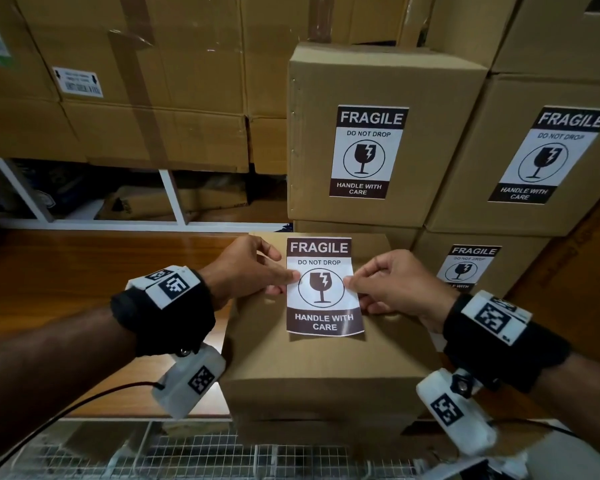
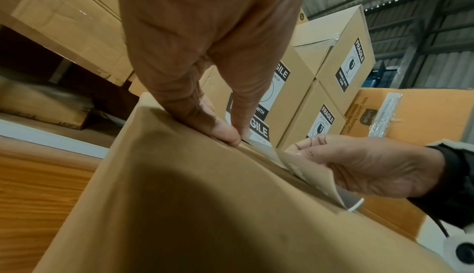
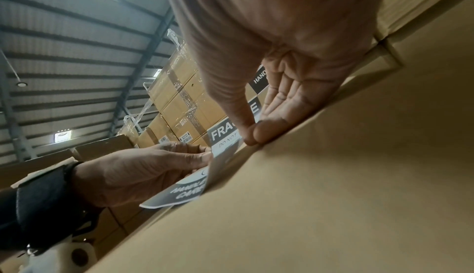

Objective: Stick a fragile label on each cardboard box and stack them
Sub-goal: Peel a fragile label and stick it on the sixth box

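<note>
A plain cardboard box [image 1: 326, 372] stands on the wooden table right in front of me. Over its top lies a white and brown FRAGILE label [image 1: 323, 289], held by both hands. My left hand [image 1: 286, 280] pinches the label's left edge between thumb and fingers. My right hand [image 1: 355, 289] pinches the right edge the same way. In the left wrist view the label [image 2: 307, 172] curls up off the box top [image 2: 205, 206] at its near end. In the right wrist view the right hand [image 3: 252, 135] pinches the label [image 3: 223, 135] at the box [image 3: 333, 176].
Three boxes bearing fragile labels [image 1: 378, 133] [image 1: 541, 154] [image 1: 471, 268] are stacked just behind and to the right. Large taped cartons [image 1: 136, 81] fill the back left. The wooden table [image 1: 66, 278] stretches left. Wire mesh [image 1: 222, 452] runs along the near edge.
</note>
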Motion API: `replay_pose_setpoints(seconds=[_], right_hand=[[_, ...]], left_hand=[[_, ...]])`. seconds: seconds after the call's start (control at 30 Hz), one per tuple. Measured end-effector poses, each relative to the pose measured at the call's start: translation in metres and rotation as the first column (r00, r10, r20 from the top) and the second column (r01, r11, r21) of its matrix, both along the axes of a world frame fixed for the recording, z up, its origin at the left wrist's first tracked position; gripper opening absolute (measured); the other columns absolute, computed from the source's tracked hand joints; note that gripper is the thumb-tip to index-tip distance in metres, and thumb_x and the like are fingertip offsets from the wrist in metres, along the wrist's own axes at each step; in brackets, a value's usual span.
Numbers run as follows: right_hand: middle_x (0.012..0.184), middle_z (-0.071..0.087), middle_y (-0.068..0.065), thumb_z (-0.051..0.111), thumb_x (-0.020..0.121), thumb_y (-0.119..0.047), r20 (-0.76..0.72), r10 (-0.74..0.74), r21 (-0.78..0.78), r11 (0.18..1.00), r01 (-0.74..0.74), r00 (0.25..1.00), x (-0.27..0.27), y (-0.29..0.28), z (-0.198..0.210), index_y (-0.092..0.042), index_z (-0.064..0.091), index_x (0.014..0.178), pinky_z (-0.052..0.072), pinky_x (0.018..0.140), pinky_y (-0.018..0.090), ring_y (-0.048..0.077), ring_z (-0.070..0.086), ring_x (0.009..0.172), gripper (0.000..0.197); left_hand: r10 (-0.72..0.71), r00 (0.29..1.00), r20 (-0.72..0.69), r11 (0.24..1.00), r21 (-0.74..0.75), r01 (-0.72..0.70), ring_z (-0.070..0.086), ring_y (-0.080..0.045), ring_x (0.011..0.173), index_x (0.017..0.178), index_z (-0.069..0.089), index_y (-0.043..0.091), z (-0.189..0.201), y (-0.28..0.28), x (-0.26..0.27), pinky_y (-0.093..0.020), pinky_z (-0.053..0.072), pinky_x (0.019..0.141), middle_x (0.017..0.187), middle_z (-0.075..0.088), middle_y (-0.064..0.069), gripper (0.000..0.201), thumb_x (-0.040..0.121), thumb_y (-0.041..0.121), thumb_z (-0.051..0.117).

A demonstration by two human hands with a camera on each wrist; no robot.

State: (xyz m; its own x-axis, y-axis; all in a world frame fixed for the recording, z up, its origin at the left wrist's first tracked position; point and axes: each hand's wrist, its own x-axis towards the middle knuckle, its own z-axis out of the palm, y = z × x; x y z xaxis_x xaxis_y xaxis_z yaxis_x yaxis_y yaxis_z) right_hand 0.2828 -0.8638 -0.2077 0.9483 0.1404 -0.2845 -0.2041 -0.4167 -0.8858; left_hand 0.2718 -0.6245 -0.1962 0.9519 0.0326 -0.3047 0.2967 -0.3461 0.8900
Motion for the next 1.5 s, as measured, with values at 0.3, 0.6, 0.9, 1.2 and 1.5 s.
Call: replay_pose_setpoints(seconds=[0.3, 0.6, 0.9, 1.2, 1.5], right_hand=[[0.079, 0.078, 0.009, 0.085, 0.087, -0.022, 0.048, 0.057, -0.083, 0.995, -0.053, 0.997, 0.005, -0.001, -0.003, -0.006, 0.068, 0.101, 0.050, 0.047, 0.020, 0.009, 0.068, 0.057, 0.027], [0.077, 0.077, 0.003, 0.088, 0.082, -0.032, 0.094, 0.045, -0.212, 0.977, -0.024, 0.995, 0.007, 0.003, -0.006, -0.014, 0.069, 0.098, 0.048, 0.045, 0.024, 0.013, 0.068, 0.058, 0.031], [0.078, 0.077, 0.000, 0.090, 0.080, -0.031, 0.123, 0.090, -0.319, 0.947, -0.046, 0.988, -0.001, 0.009, 0.003, -0.016, 0.068, 0.094, 0.064, 0.059, 0.036, 0.021, 0.078, 0.072, 0.030], [0.086, 0.073, -0.001, 0.089, 0.080, -0.037, 0.143, 0.191, -0.462, 0.880, -0.105, 0.971, -0.012, 0.017, 0.012, -0.020, 0.062, 0.088, 0.062, 0.054, 0.030, 0.011, 0.072, 0.059, 0.033], [0.136, 0.046, 0.000, 0.086, 0.061, -0.071, 0.132, 0.234, -0.668, 0.739, -0.088, 0.963, -0.011, -0.006, 0.016, -0.028, 0.050, 0.135, 0.046, 0.091, 0.030, 0.015, 0.052, 0.111, 0.093]], left_hand=[[-0.065, 0.998, 0.005, 0.984, 0.167, 0.063, 0.070, -0.014, 0.064, 0.116, 0.050, 0.014, 0.001, -0.009, 0.000, -0.042, 0.062, 0.078, 0.084, 0.078, -0.004, 0.061, 0.073, 0.019, 0.093], [-0.068, 0.998, -0.010, 0.955, 0.290, 0.068, 0.073, -0.013, 0.066, 0.116, 0.049, 0.020, 0.002, -0.015, 0.002, -0.046, 0.063, 0.077, 0.088, 0.078, -0.002, 0.065, 0.070, 0.026, 0.095], [-0.094, 0.995, 0.032, 0.898, 0.435, 0.071, 0.071, -0.011, 0.080, 0.120, 0.045, 0.024, -0.001, -0.012, 0.004, -0.035, 0.065, 0.068, 0.103, 0.068, 0.004, 0.077, 0.065, 0.042, 0.096], [-0.260, 0.964, 0.060, 0.750, 0.641, 0.162, 0.059, -0.013, 0.105, 0.129, 0.043, 0.026, -0.001, -0.003, -0.009, -0.032, 0.060, 0.081, 0.129, 0.053, -0.001, 0.080, 0.070, 0.058, 0.086], [-0.287, 0.958, -0.022, 0.593, 0.781, 0.196, 0.040, -0.023, 0.136, 0.154, 0.025, 0.030, 0.002, 0.000, -0.034, -0.039, 0.047, 0.106, 0.155, 0.030, -0.006, 0.110, 0.067, 0.080, 0.069]])
